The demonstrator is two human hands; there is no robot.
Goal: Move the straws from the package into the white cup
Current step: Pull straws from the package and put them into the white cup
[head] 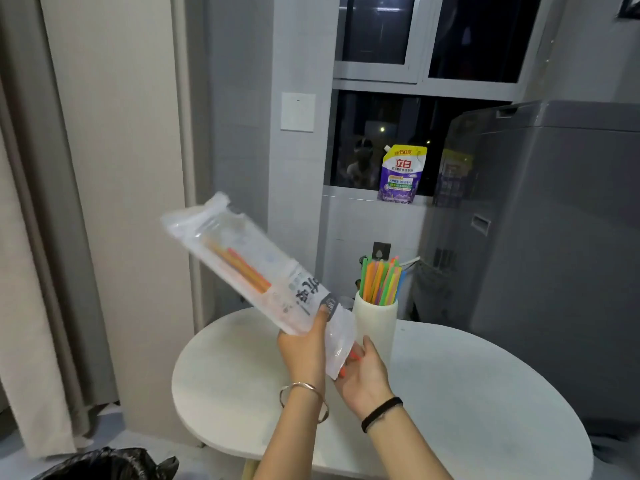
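A clear plastic straw package (242, 258) is held up above the table, tilted with its sealed end up-left and its open end down-right. My left hand (304, 348) grips it near the lower end. A few orange straws (247, 270) remain inside. My right hand (363, 375) is cupped under the package mouth, where orange straw tips (351, 358) poke out against my palm; whether my fingers grip them is unclear. The white cup (375, 323) stands on the table just behind my right hand, holding several coloured straws (381, 280) upright.
The round white table (467, 393) carries only the cup. A grey washing machine (554, 237) stands at the right, and a purple detergent pouch (403, 174) on the window sill. A curtain (52, 237) hangs at the left. A black bin bag (110, 464) lies at the bottom left.
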